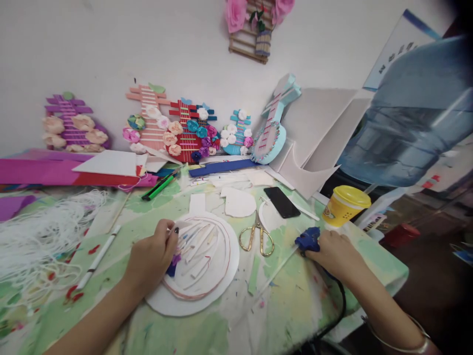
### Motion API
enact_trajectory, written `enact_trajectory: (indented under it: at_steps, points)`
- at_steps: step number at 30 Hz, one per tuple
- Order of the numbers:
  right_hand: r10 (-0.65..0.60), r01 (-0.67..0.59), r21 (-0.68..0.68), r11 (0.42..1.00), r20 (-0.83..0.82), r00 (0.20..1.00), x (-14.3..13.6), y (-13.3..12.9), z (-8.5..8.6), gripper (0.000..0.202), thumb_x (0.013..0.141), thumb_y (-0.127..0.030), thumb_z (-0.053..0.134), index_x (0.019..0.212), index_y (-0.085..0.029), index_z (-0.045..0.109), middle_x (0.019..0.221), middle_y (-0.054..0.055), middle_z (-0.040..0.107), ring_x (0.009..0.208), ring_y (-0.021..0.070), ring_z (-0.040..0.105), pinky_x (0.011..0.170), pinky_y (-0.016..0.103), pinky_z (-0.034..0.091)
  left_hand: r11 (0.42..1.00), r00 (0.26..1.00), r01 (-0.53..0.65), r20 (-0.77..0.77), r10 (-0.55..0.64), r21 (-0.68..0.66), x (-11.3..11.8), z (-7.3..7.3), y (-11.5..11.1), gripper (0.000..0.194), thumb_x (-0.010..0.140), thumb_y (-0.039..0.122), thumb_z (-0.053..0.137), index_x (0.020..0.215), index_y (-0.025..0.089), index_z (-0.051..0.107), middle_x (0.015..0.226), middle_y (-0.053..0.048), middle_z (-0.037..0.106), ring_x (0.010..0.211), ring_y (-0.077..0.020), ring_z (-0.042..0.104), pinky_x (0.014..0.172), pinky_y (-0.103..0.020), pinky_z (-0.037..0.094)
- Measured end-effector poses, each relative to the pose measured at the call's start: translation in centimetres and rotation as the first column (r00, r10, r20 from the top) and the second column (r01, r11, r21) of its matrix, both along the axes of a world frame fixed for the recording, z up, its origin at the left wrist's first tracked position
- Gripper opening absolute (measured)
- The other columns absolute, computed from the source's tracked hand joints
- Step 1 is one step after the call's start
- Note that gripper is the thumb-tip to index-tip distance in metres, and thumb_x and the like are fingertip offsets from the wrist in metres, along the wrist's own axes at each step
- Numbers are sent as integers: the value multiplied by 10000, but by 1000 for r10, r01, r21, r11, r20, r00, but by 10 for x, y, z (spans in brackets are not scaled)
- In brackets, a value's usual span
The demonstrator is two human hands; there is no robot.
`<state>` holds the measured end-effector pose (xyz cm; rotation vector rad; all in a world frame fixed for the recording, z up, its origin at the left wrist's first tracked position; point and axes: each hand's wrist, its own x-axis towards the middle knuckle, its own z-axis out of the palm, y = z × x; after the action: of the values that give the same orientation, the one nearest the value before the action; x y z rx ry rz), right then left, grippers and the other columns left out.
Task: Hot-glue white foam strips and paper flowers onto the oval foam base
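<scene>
A round white cardboard piece point(228, 276) with a short neck lies on the table. On it stands a raised rim, with several paper strips and blue and purple scraps inside. My left hand point(153, 254) is closed at the left side of this rim, thumb over the inner side; the other fingertips are partly hidden. Off to the right, my right hand point(338, 254) is wrapped round a blue glue gun point(308, 240) with a black cord. A long translucent stick runs from the gun toward the lower left. Gold-handled scissors point(257, 234) rest between the hands.
A black phone point(282, 202) and a yellow-lidded tub point(345, 206) are at the right. White cord point(40, 241) is heaped at the left, near a white marker point(99, 257). Decorated cardboard instruments point(186, 130) lean on the wall. A large water bottle point(406, 113) stands beyond the tub.
</scene>
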<state>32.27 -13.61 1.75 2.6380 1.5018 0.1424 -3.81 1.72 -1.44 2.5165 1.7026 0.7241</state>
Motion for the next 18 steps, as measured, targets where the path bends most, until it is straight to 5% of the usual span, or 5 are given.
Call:
enact_trajectory:
  at_steps: [4,7,12,16,18]
  points:
    - [63,-67,66,996,62,996,-18,8,19,258,786,-340,582,905,-111,576,965,179,615,957,329,559,725,361,401,1000,992,29,121,-27,-13,1,2,-1,202,904,367,301,932,218,435,702,-24,659,630,-227,628,586,-291,378]
    - [252,-243,91,966,-113,961,-53,27,30,144,863,-246,470,816,-155,571,884,113,643,855,233,597,706,297,398,999,977,52,207,-53,10,1,6,-3,176,882,367,360,870,223,462,677,4,613,599,-188,582,601,-282,387]
    - [307,-313,1,950,-203,930,-104,68,17,214,872,-276,443,924,-124,585,862,151,675,834,270,636,656,310,403,998,930,69,363,-67,8,-2,10,-2,179,839,356,447,805,212,548,612,27,532,564,-144,497,582,-262,381]
    - [250,-266,-46,963,-223,942,-113,90,7,319,791,-214,494,1054,-40,545,948,223,660,869,325,642,661,341,423,989,763,110,646,-17,-103,-10,16,8,199,796,396,533,814,201,568,638,28,547,552,-121,483,526,-240,368]
    - [221,-241,-61,969,-237,946,-112,95,7,414,721,-163,523,1106,-12,511,948,235,656,856,338,646,647,347,428,954,634,234,773,-1,-190,-17,22,11,214,770,410,569,806,199,574,584,33,502,486,-106,434,468,-234,333]
